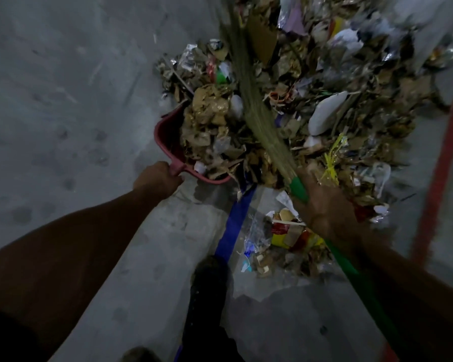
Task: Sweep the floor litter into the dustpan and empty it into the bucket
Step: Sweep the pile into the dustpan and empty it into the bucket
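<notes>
Litter (311,105): a loose heap of torn cardboard, dry leaves, foil wrappers and plastic scraps on the grey floor (63,100), upper centre to right. We judge it light and springy, bulky for its weight, likely to slide and spill rather than pack; the foil and film look slippery. Best moved by pushing, not by picking.

Dustpan (168,137): red plastic, set at the heap's left edge, mouth facing the litter, already well filled. We judge it rigid and light even when loaded; its short handle is the place to hold, and it needs keeping level.

Left hand (157,180): arm stretched forward, fingers curled round the dustpan handle.

Broom (249,82): long straw bristles, soft and flexible, lying across the heap beside the pan, blurred toward the tip. The green handle is stiff.

Right hand (324,205): seen from the back, wrapped round the green handle just below the bristles; individual fingers are hidden.

Nearby: blue floor tape (236,220), a red line (439,178) at right, a smaller litter patch near a dark shoe (209,280). No bucket in view.
</notes>
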A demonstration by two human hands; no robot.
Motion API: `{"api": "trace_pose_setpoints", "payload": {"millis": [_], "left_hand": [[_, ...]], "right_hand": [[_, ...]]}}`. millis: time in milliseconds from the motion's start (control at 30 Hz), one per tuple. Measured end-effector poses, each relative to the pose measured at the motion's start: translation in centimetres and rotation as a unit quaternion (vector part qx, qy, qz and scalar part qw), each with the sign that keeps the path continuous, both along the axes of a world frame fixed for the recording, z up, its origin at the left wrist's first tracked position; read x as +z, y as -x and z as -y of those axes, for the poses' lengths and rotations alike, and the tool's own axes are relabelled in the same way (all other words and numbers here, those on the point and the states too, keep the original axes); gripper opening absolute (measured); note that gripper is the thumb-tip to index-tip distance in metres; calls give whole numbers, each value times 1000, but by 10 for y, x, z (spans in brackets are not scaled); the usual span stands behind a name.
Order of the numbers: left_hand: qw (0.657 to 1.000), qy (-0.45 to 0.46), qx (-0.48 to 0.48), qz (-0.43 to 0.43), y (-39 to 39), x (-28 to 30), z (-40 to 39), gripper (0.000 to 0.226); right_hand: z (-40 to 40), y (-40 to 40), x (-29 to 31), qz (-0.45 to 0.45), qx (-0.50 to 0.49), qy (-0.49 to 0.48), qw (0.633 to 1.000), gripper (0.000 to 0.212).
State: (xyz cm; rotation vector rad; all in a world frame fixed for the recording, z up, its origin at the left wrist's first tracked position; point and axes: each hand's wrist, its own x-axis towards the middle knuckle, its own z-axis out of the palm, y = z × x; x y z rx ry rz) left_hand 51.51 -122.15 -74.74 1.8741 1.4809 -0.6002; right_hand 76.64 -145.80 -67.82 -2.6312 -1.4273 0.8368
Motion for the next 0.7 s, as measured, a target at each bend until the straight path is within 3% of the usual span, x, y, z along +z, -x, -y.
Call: {"api": "trace_pose_setpoints", "payload": {"millis": [133, 267, 500, 700], "left_hand": [[998, -34, 14, -47, 10, 6, 5, 41], [995, -73, -1, -69, 19, 10, 2, 42], [998, -55, -1, -43, 8, 4, -25, 32], [998, -52, -27, -25, -23, 1, -50, 30]], "right_hand": [[4, -6, 28, 16, -57, -49, 997, 71], [-44, -37, 48, 44, -62, -102, 992, 66], [-146, -113, 38, 74, -72, -69, 992, 53], [-168, -157, 8, 64, -129, 40, 989, 34]]}}
